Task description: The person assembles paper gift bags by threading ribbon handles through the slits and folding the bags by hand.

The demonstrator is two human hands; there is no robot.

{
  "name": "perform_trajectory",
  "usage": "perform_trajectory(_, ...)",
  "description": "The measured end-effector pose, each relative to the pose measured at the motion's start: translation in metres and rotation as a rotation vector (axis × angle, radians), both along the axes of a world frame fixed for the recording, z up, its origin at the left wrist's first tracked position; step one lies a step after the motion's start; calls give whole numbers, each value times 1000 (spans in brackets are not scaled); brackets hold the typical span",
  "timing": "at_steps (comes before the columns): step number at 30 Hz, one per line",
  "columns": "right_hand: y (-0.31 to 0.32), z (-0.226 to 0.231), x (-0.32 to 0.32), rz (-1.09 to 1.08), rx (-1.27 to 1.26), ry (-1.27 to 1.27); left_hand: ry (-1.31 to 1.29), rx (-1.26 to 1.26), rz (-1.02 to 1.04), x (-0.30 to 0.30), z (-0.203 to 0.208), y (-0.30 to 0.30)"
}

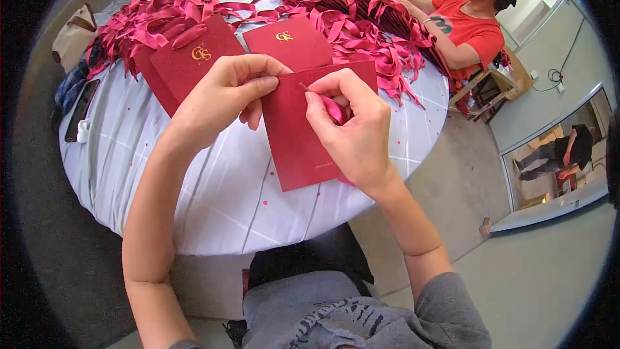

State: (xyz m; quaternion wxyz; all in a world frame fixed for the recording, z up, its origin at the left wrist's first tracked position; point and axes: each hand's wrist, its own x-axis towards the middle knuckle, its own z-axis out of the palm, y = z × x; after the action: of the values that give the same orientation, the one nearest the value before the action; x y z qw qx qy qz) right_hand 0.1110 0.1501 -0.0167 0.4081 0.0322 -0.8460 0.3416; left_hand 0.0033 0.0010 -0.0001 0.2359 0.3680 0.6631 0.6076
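Evidently, the flat red bag (295, 145) is held over the white-clothed table (213, 220), its top edge pinched between thumb and forefinger of the left hand (226, 94); a pink ribbon (333, 111) (bunched under curled fingers) is gripped by the right hand (355, 126).

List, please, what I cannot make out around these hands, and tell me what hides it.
All in the head view:
1) Back of the dark red bag: hidden by its front.
2) The bag's upper left corner: covered by the fingers of the left hand.
3) Part of the pink ribbon: hidden by the fingers of the right hand.
4) Small print low on the bag: too small.
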Motion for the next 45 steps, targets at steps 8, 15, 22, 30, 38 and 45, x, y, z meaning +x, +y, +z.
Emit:
perform_trajectory(8, -1, -1, 1, 7, -11, 26, -77, 28, -46, -2, -3, 0)
perform_trajectory(15, -3, 1, 0, 22, 49, 23, -73, 44, -44, 1, 1, 0)
perform_trajectory(22, -10, 9, 6, 19, 9, 50, 103, 94, 105, 22, 12, 3)
perform_trajectory(30, -19, 13, 16, 41, -269, -24, 695, 149, 302, 43, 14, 6)
perform_trajectory(38, -24, 10, 11, 80, -515, -7, 804, 215, 365, 46, 4, 12)
perform_trajectory(45, -28, 17, 10, 173, -746, -85, 833, 239, 385, 46, 4, 11)
